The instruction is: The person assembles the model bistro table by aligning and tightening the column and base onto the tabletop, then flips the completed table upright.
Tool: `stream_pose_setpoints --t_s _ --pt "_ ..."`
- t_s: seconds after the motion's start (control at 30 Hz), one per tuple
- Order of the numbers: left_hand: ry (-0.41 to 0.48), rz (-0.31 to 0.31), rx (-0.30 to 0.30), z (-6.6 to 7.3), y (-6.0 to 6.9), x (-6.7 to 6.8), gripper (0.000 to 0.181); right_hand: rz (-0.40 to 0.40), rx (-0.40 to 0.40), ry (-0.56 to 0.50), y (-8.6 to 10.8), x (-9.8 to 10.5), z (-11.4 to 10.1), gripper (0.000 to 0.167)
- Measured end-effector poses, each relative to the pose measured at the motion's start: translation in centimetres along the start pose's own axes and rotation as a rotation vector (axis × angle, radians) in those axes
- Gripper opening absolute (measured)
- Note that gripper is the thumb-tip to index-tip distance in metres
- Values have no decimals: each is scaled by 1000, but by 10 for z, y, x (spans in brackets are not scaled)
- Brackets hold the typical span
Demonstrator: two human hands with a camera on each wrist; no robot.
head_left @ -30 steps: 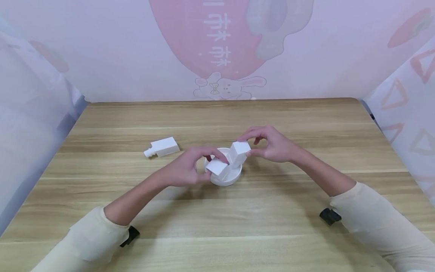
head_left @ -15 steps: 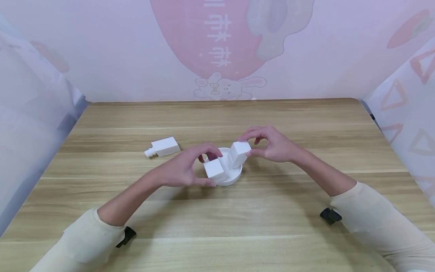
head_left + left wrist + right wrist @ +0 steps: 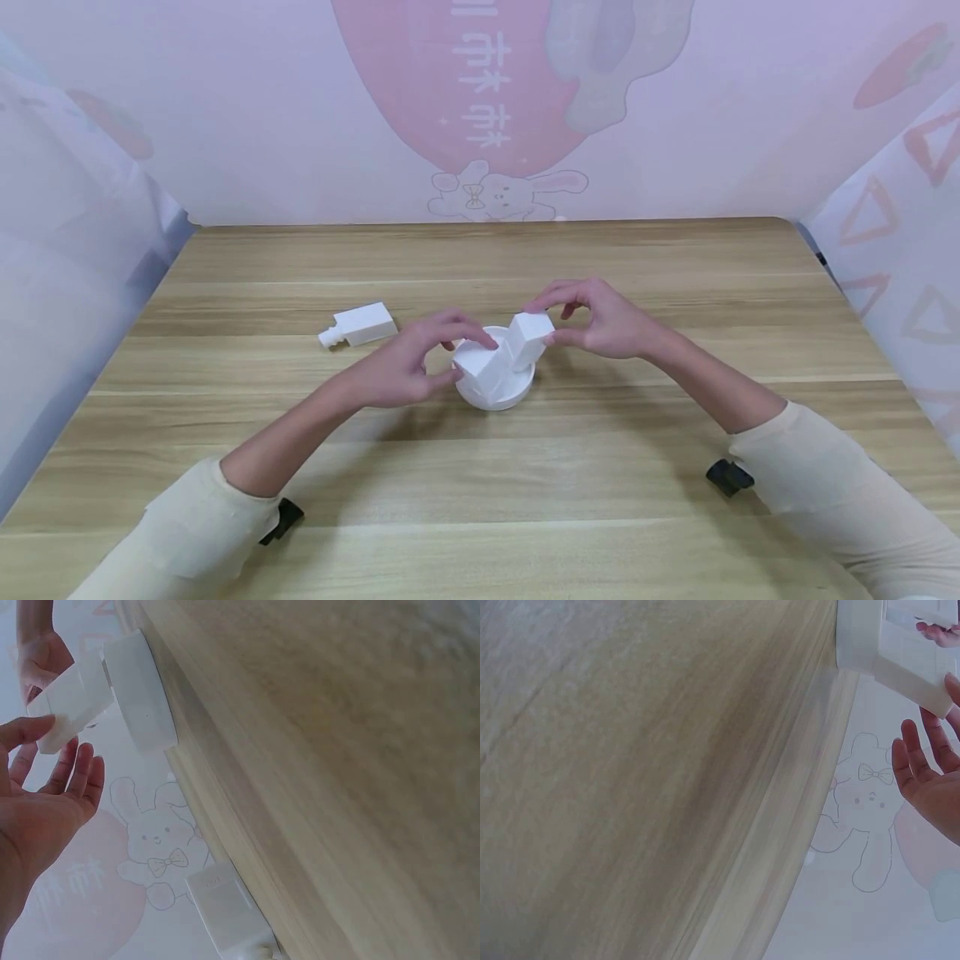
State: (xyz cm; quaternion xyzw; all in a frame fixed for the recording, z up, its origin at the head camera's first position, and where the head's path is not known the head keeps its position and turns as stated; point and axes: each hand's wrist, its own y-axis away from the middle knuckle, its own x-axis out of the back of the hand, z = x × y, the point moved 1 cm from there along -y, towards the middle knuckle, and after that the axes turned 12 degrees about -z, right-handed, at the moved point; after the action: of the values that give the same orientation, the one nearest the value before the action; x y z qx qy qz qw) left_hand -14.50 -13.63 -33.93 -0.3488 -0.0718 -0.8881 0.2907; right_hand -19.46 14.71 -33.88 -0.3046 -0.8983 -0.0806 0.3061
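Note:
A round white dish [image 3: 501, 402] stands at mid-table with two white box-shaped pieces in it, both leaning. My left hand [image 3: 408, 362] holds the left piece [image 3: 477, 363] between thumb and fingers; in the left wrist view the thumb lies on that piece [image 3: 75, 701], which tilts out of the dish [image 3: 140, 694]. My right hand [image 3: 607, 321] pinches the upper end of the right piece [image 3: 531, 333] between thumb and fingertip. The right wrist view shows the right hand [image 3: 937, 769] at a piece [image 3: 915, 675] above the dish [image 3: 857, 637].
A white bottle with a square body and ridged neck [image 3: 365, 323] lies on its side on the wooden table [image 3: 480, 483], left of the dish. A printed pink and white cloth [image 3: 285, 125] hangs behind the table's far edge. White cloths flank both sides.
The left hand's fingers shifted on the left piece, which turned upright and then tilted again; its thumb moved up from the lower side. The right hand and its piece stayed in place.

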Motion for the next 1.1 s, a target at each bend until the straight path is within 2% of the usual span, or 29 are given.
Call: stream_pose_setpoints --t_s 0.1,0.3,0.4,0.6,0.73,0.93,1.03,1.1 --pt "-3 20 27 1 -1 -1 46 2 5 3 0 0 0 35" --pt "-8 111 139 3 -3 -1 46 2 8 7 0 0 0 34" --pt "-15 133 150 3 -4 -1 40 1 6 4 0 0 0 34" --pt "-38 113 89 3 -6 0 38 3 6 3 1 -1 2 34" --pt "-9 68 61 4 -8 0 39 4 9 3 1 -1 1 34" --pt "28 -9 52 6 -13 -2 45 0 10 -1 1 0 0 34" --pt "28 -9 57 5 -17 -6 47 0 7 -4 1 0 0 34" --pt "20 20 94 5 -18 -9 47 1 7 0 1 0 0 33"
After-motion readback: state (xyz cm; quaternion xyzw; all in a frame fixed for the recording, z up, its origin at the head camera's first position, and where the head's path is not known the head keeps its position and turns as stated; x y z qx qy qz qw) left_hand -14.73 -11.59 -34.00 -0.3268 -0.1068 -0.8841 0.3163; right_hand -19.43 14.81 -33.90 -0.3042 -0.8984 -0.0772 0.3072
